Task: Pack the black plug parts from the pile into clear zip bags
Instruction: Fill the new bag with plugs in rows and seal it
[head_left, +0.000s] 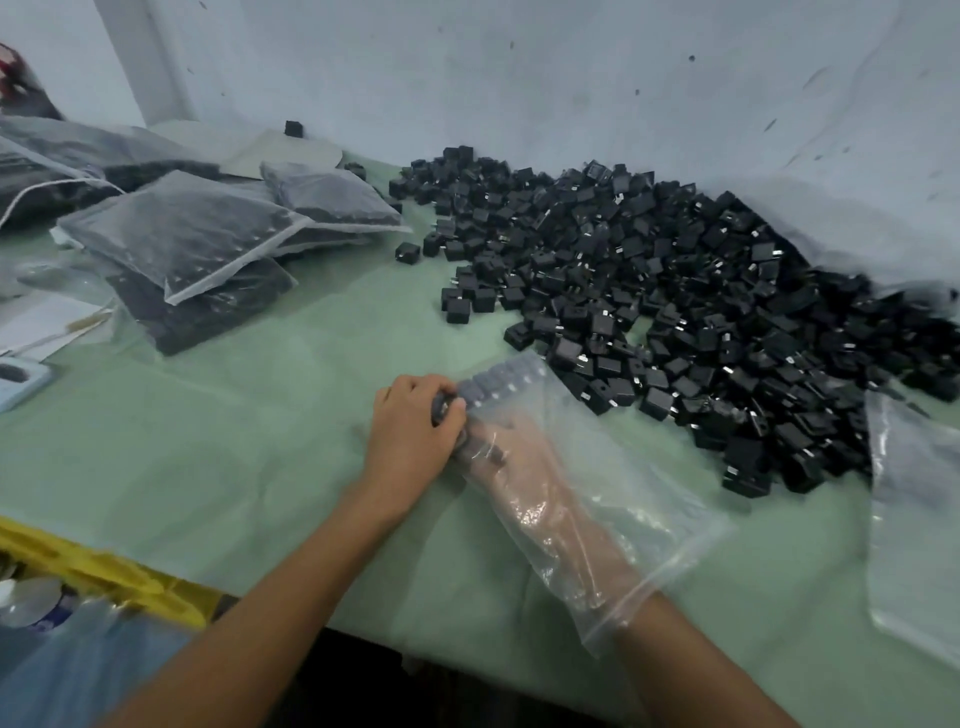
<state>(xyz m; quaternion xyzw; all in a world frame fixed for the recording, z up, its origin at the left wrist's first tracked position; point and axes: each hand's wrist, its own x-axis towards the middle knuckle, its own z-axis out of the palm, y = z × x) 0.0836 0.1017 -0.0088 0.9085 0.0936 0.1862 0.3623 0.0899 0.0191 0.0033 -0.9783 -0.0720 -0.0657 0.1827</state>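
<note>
We judge the black plug parts, piled toward the worktop's far right corner, to be light, hard and blocky, with small metal prongs that could snag film. Scooping handfuls from the pile's near rim should suit them. The clear zip bag looks thin, limp and slippery, best held by its stiffer mouth. It lies near the front edge, with a row of parts at its far closed end. Our left hand curls round that end from outside. Our right hand is inside the film, and we cannot tell how its fingers lie. Filled bags are stacked by the left edge.
</note>
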